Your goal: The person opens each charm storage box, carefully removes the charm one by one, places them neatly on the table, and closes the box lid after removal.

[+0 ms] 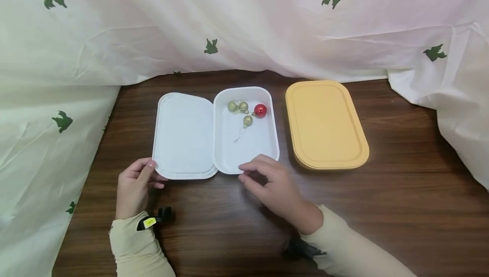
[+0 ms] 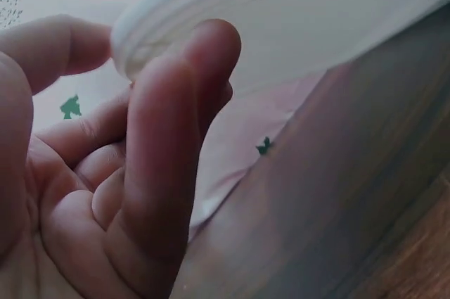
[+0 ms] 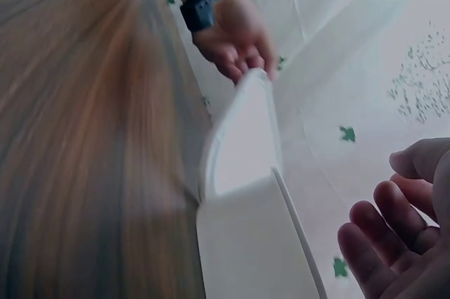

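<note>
My left hand (image 1: 133, 187) pinches the near left corner of a white lid (image 1: 185, 137), thumb on top. The left wrist view shows the lid's rim (image 2: 302, 35) between thumb and fingers, tilted above the wooden surface. To the lid's right, touching its edge, stands a white rectangular box (image 1: 229, 158), uncovered. Inside lie several small gold Christmas baubles (image 1: 248, 121) and a red bauble (image 1: 260, 110). My right hand (image 1: 279, 190) hovers at the box's near right corner with loosely bent fingers; in the right wrist view these fingers (image 3: 394, 221) hold nothing.
A yellow box with its lid on (image 1: 324, 126) stands to the right of the white box. Both rest on a dark wooden table (image 1: 405, 175). A pale curtain with green bird shapes (image 1: 267, 26) hangs along the back and both sides.
</note>
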Action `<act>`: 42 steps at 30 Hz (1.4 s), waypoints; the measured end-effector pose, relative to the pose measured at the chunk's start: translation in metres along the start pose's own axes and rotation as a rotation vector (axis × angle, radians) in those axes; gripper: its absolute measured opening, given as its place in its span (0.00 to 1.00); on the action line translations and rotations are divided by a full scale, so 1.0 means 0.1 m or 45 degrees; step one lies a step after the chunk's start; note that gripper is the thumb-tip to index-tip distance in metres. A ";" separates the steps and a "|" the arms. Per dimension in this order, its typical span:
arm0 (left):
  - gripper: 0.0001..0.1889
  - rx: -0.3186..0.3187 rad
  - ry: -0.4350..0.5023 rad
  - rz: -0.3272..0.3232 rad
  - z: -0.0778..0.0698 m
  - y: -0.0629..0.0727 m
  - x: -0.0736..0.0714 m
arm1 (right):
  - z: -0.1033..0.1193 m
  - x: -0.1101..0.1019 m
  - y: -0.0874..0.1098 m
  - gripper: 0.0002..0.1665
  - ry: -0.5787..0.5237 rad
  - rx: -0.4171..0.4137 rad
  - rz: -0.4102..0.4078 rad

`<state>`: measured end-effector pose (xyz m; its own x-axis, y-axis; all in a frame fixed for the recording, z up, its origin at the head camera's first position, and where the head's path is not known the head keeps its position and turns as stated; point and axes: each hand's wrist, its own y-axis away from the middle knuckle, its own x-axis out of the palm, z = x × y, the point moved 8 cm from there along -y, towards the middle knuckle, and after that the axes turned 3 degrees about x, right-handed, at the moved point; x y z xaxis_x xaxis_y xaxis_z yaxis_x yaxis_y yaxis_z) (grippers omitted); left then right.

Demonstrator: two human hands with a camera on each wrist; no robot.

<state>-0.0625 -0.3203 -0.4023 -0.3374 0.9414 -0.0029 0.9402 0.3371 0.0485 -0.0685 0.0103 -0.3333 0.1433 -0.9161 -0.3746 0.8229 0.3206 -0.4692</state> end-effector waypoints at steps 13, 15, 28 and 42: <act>0.09 -0.203 -0.060 -0.093 0.21 -0.06 -0.10 | -0.15 -0.59 0.12 0.14 0.151 0.022 -0.170; 0.08 -0.235 -0.080 -0.090 0.24 -0.06 -0.11 | -0.18 -0.65 0.15 0.14 0.163 0.050 -0.176; 0.13 -0.320 -0.253 -0.066 0.33 -0.07 -0.10 | -0.29 -1.00 0.28 0.15 0.542 -0.019 -0.205; 0.21 -0.309 -0.420 -0.017 0.29 -0.07 -0.13 | -0.41 -1.09 0.36 0.16 0.840 -0.058 -0.086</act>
<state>-0.0634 -0.3346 -0.4320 -0.2795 0.9041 -0.3231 0.8842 0.3735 0.2803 -0.0771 0.1317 -0.3425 -0.2865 -0.5995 -0.7473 0.7920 0.2908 -0.5369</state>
